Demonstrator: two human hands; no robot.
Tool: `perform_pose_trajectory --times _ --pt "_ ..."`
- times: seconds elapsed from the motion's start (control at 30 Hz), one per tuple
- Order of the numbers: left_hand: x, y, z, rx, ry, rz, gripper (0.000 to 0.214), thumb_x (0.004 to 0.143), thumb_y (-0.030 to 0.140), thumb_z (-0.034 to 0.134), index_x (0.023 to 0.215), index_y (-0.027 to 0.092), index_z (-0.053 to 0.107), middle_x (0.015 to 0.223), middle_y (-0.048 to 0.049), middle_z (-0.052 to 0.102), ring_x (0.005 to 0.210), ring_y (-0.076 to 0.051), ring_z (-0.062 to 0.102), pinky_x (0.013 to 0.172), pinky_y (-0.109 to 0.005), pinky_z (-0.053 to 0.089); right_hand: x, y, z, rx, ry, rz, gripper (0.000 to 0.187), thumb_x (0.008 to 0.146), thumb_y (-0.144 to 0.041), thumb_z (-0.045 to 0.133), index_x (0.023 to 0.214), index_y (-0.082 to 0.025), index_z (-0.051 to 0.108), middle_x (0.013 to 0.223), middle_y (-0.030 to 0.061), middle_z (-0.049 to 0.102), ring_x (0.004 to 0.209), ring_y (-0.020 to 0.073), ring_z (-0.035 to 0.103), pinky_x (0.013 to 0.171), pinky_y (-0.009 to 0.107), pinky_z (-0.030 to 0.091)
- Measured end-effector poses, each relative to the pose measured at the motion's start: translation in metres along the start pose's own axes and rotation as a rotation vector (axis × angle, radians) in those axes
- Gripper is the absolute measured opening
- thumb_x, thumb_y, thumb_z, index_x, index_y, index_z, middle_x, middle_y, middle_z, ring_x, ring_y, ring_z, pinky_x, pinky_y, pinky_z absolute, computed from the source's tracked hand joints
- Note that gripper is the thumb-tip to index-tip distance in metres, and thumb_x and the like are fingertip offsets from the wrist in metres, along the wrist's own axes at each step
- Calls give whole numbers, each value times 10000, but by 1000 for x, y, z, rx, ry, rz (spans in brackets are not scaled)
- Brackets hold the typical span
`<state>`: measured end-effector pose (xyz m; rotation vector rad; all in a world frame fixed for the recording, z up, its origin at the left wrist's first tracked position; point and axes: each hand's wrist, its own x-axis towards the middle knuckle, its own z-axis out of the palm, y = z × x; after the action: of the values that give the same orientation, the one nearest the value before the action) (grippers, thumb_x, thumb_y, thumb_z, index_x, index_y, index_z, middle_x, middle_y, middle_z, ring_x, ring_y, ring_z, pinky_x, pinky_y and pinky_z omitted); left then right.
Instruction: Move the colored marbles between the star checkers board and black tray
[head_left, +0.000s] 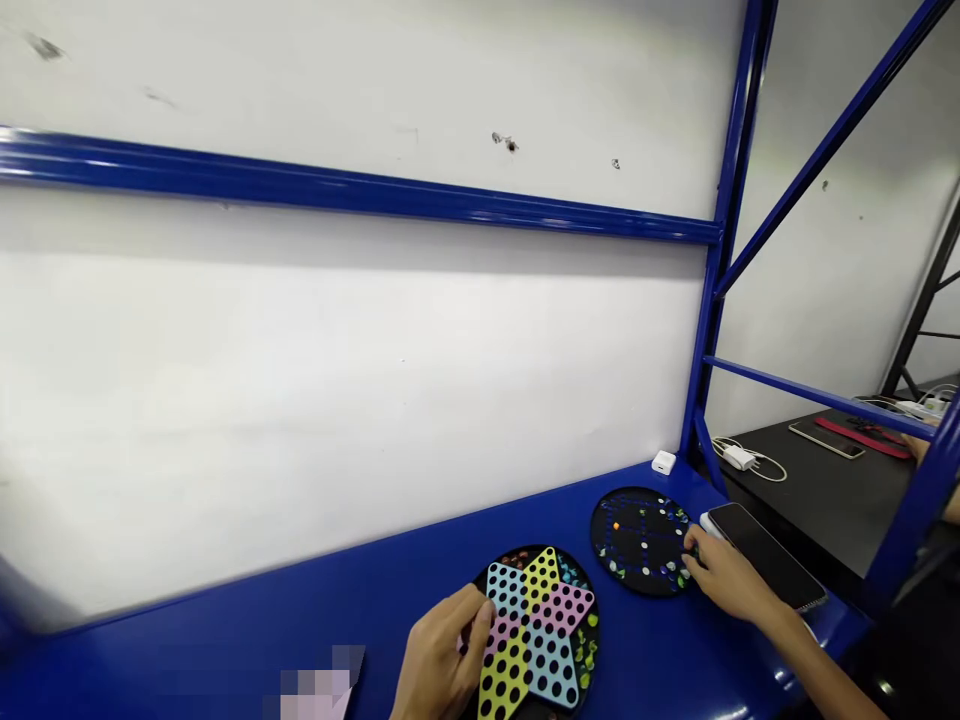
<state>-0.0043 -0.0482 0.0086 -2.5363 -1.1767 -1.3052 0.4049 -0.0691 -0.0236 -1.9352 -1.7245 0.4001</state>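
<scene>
A star-shaped Chinese checkers board (528,620) in yellow, blue and pink, full of dark holes, lies over a round black tray (598,655) at the bottom middle. My left hand (444,650) is closed at the star's left point, thumb and fingers gripping its edge and hiding that point. Farther right is a second round black tray (626,540) with blue line markings. Small white, green and blue pieces lie mostly along its rim, and one orange piece (616,526) sits inside. At its right rim my right hand (716,572) has its fingertips drawn together; anything between them is too small to make out.
A dark-screened phone (765,552) lies right of my right hand. A white charger (664,462) stands by the blue frame post (705,340). Beyond it, a dark table (814,490) carries cables and another phone. A pixelated pale sheet (319,693) lies at lower left.
</scene>
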Motion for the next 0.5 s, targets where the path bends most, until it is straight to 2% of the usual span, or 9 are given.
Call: perform_pose_trajectory --times 0.07,0.13,0.2,0.27,0.37,0.43,0.5 --pt "1 1 0 -3 14 1 374 978 249 388 630 201 519 566 35 527 496 -94 499 513 -200 378 -4 -1 1 -177 -12 -17 121 861 -301 495 952 -244 552 768 24 626 707 213 595 630 294 356" --pt "1 3 0 -10 19 -3 364 974 246 391 634 203 515 569 38 535 495 -91 506 512 -195 378 -5 -1 2 -290 -52 -7 125 870 -266 473 953 -229 560 822 60 651 752 237 626 651 305 365" --pt "1 4 0 -12 16 -7 368 971 252 398 620 203 499 561 41 528 487 -89 498 506 -194 373 -4 1 3 -318 -85 11 132 873 -263 465 948 -215 562 818 78 654 755 251 631 651 312 369" --pt "1 4 0 -7 14 -10 383 969 257 400 597 202 472 550 41 515 481 -89 488 501 -196 366 -2 3 4 -256 -75 19 121 862 -294 480 911 -211 553 783 73 638 725 241 613 646 313 374" --pt "1 4 -1 -2 13 -13 386 968 254 395 591 201 458 553 38 517 490 -90 492 507 -198 368 1 3 2 85 -47 55 192 851 -385 466 742 -227 455 661 6 534 606 170 511 578 275 356" --pt "1 4 -1 3 19 -16 381 968 254 398 596 201 462 557 37 522 497 -92 496 511 -200 371 1 -1 -5 494 -86 153 273 850 -448 403 682 -240 345 571 -46 385 478 119 353 484 244 292" --pt "1 4 -1 3 17 -19 379 969 258 400 600 202 466 560 34 526 499 -95 498 510 -205 375 -2 -8 -14 914 -119 233 269 827 -461 372 684 -251 283 552 -78 254 421 95 199 423 231 218"
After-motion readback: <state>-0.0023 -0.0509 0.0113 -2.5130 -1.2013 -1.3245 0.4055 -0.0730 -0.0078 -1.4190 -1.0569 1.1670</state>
